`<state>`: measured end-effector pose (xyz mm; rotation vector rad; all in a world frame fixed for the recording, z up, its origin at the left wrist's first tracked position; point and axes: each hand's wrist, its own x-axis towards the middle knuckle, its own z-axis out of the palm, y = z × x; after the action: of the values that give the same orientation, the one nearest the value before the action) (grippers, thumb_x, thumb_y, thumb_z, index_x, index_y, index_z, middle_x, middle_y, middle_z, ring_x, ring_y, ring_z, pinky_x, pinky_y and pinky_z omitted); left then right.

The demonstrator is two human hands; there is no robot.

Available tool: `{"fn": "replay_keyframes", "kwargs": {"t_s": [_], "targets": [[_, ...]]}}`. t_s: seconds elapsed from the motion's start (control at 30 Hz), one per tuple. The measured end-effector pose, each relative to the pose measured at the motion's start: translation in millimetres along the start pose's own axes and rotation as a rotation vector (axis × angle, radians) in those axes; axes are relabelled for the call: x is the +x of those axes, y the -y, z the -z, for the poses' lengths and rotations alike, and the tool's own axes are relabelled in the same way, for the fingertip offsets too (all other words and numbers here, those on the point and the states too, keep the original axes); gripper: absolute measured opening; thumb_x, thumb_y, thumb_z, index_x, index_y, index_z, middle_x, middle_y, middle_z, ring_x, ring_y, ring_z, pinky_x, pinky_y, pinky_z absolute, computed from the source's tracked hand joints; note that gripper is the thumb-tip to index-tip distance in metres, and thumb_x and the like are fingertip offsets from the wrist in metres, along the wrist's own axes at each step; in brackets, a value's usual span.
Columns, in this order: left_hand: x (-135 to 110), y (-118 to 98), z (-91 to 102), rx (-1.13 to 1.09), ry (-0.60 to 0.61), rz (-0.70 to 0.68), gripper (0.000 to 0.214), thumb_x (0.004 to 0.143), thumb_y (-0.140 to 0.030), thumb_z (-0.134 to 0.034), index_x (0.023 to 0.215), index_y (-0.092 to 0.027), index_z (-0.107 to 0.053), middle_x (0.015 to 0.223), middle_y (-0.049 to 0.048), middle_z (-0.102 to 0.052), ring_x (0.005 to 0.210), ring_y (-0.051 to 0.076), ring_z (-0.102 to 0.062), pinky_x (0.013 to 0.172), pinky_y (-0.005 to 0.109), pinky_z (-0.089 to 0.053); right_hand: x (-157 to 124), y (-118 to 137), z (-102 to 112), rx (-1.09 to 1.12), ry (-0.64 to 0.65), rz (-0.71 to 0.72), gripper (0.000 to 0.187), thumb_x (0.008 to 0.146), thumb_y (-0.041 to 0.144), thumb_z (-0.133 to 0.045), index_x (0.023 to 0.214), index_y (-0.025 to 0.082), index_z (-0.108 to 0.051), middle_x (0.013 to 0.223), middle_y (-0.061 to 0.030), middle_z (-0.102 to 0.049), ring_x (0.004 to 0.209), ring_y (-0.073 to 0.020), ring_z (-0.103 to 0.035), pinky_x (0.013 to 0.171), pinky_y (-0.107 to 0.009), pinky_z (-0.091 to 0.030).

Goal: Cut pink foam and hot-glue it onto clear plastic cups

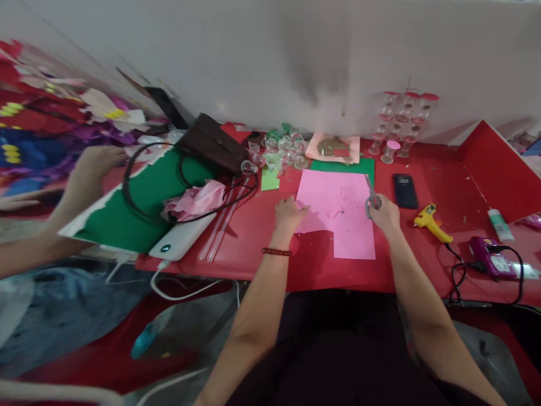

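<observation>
A large pink sheet of paper (338, 197) with a cut-out notch at its lower left lies on the red tabletop. My left hand (289, 217) rests at the sheet's left edge, fingers apart and thumb reaching over the paper. In my right hand (386, 214) is a pair of scissors (370, 197), fingers closed round its grey handles and blades pointing away from me above the sheet's right edge. Small marks or cuts show in the middle of the pink paper. Part of a green sheet (363, 165) sticks out from beneath it.
Right of the scissors are a black phone (406, 190), a yellow glue gun (431, 223) with its cord, and a glue tube (501, 225). Clear plastic cups (283, 148) stand behind. To the left are a brown bag (215, 141), a white power strip (181, 237) and another person's arm (80, 186).
</observation>
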<state>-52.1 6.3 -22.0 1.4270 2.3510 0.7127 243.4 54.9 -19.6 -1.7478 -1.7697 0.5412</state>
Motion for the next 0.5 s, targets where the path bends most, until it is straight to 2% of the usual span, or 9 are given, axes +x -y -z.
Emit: {"fn": "replay_keyframes", "kwargs": {"t_s": [0.1,0.17,0.3,0.4,0.5], "targets": [[14,12,-0.3,-0.241,0.024,0.100,0.056,0.067,-0.036,-0.082,0.115,-0.014,-0.064,0.119,0.0193,-0.070,0.116,0.034,-0.064,0.096,0.041,-0.047,1,1,0,-0.123,0.005,-0.039,0.041,0.082,0.029,-0.062,0.121,0.019,-0.070,0.106,-0.0124,-0.076,0.100,-0.0295,-0.070,0.087,-0.039,-0.051],[18,14,-4.3,-0.368,0.015,0.118,0.044,0.066,-0.031,-0.080,0.105,-0.015,-0.067,0.105,0.0137,-0.074,0.103,0.029,-0.067,0.088,0.036,-0.050,2,2,-3,-0.073,0.038,-0.046,0.035,0.084,0.030,-0.060,0.115,0.020,-0.071,0.104,-0.0109,-0.077,0.098,-0.0276,-0.071,0.085,-0.037,-0.052],[22,16,-9.5,-0.462,0.013,0.104,0.023,0.066,-0.023,-0.073,0.086,-0.016,-0.067,0.081,0.0058,-0.072,0.083,0.022,-0.067,0.075,0.031,-0.050,3,3,-7,0.012,0.080,-0.055,0.031,0.085,0.030,-0.059,0.112,0.021,-0.073,0.096,-0.0076,-0.077,0.091,-0.0247,-0.072,0.082,-0.034,-0.053],[23,23,-4.8,-0.526,-0.001,0.096,0.018,0.064,-0.019,-0.070,0.081,-0.017,-0.065,0.073,0.0025,-0.068,0.076,0.019,-0.064,0.071,0.028,-0.049,1,4,-3,-0.046,0.030,-0.039,0.037,0.086,0.032,-0.060,0.120,0.020,-0.070,0.099,-0.0096,-0.077,0.093,-0.0274,-0.072,0.083,-0.037,-0.053],[25,35,5.9,-0.580,-0.015,0.096,0.013,0.063,-0.016,-0.066,0.076,-0.017,-0.061,0.068,0.0006,-0.065,0.070,0.017,-0.061,0.067,0.027,-0.047,-2,5,4,-0.190,-0.036,-0.008,0.049,0.086,0.033,-0.061,0.132,0.015,-0.063,0.103,-0.0158,-0.075,0.097,-0.0324,-0.070,0.085,-0.042,-0.052]]}}
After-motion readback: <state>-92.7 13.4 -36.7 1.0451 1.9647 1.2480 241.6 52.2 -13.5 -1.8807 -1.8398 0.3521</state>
